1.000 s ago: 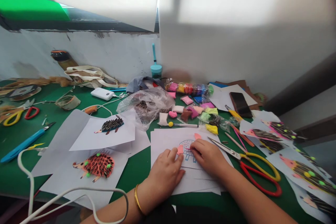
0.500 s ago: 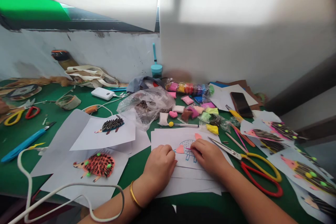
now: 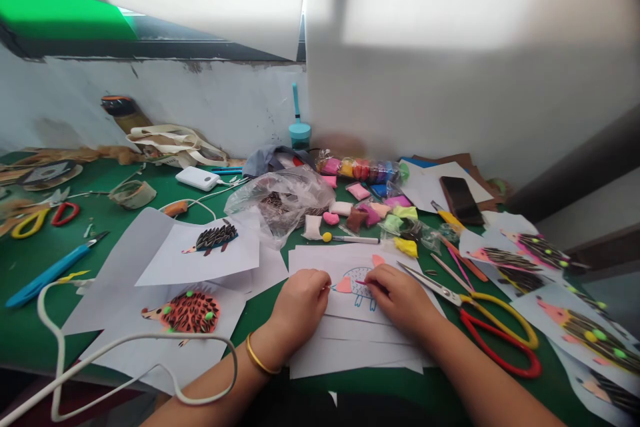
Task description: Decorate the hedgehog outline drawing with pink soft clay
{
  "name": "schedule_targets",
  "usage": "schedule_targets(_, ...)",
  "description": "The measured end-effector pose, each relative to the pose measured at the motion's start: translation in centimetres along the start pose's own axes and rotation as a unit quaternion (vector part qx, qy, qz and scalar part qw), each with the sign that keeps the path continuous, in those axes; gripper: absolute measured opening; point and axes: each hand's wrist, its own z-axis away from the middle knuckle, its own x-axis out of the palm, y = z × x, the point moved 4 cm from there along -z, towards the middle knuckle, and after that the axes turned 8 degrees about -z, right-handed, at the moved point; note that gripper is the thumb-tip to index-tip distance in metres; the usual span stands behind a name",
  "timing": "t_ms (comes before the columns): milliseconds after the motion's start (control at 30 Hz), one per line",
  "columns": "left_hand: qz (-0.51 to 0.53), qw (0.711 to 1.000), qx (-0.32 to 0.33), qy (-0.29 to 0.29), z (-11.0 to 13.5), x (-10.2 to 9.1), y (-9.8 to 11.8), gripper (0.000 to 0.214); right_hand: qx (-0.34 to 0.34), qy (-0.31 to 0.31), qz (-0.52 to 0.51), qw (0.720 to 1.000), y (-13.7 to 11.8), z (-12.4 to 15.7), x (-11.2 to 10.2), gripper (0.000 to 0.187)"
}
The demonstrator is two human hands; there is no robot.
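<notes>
Left hand (image 3: 303, 300) has drawn off the pink clay (image 3: 344, 285), curled, its hold unclear; right hand (image 3: 403, 297) pinches a magenta stick (image 3: 361, 282).

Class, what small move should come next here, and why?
Probably press the pink clay with the pink tool: the right hand holds that tool with its tip pointing toward the clay, which lies at one end of the blue animal drawing.
</notes>
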Motion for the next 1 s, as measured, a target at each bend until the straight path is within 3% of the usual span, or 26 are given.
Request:
schedule_targets(133, 0.037, 0.999, 0.016, 0.018, -0.3, 0.1, -0.4, 0.025, -0.019, 0.008, 0.001, 1.0, -0.1, 0.0, -0.2, 0.015)
schedule_targets(367, 0.038, 0.999, 0.009, 0.017, -0.4, 0.9, -1.0, 0.015, -0.095, 0.001, 0.09, 0.991, -0.6, 0.0, 0.6, 0.017)
schedule_targets(500, 0.075, 0.996, -0.001, 0.047, -0.3, 0.9, -1.4, 0.019, -0.071, 0.019, 0.079, 0.994, -0.3, 0.0, 0.4, 0.016)
schedule_targets(700, 0.055, 0.998, -0.016, 0.017, -0.3, 0.9, -1.3, 0.009, -0.004, 0.029, 0.027, 0.999, 0.6, -0.3, -0.5, 0.017)
schedule_targets(1000, 0.066, 0.997, 0.029, 0.035, -0.3, 1.7, -1.0, 0.015, 0.015, 0.032, 0.017, 0.999, 1.0, -0.4, -0.4, 0.016)
